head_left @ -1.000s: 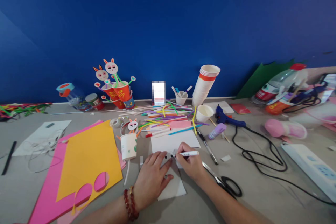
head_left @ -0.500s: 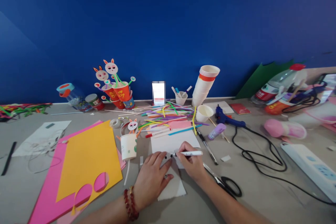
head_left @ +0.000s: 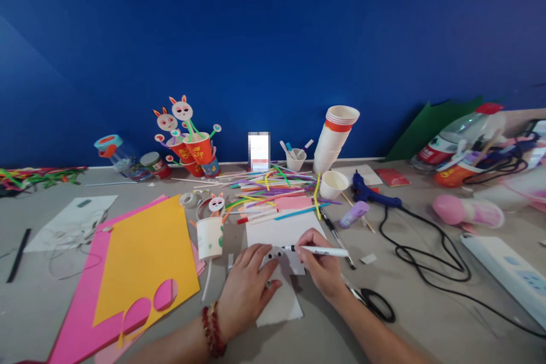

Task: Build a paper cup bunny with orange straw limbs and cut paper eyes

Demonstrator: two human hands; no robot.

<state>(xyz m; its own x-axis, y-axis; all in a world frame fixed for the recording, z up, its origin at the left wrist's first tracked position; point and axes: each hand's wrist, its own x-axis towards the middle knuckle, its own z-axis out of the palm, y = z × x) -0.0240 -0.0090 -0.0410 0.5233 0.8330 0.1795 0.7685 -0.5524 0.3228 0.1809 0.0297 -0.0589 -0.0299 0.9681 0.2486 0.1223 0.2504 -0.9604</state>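
A white marker (head_left: 326, 251) with a black tip is gripped in my right hand (head_left: 319, 264), its tip pointing left just above a small white paper piece (head_left: 275, 252) that bears two black dots. My left hand (head_left: 249, 281) lies flat with fingers spread, pressing on that small piece and on the white paper (head_left: 281, 301) under it. Behind both hands lies another white sheet (head_left: 264, 233). Left of my left hand stands a white paper cup (head_left: 210, 238) with a small rabbit face (head_left: 216, 203) above it.
Yellow paper (head_left: 145, 256) on pink sheets lies left. Colored sticks (head_left: 273, 182) spread behind. Black-handled scissors (head_left: 375, 304), a purple glue stick (head_left: 354, 214), a blue glue gun (head_left: 375, 195) with its cord and a power strip (head_left: 507, 278) lie right. Stacked cups (head_left: 335, 139) lean by the wall.
My right hand has moved right with the marker, whose tip has lifted away from the black dot on the small piece. My left hand has barely moved.
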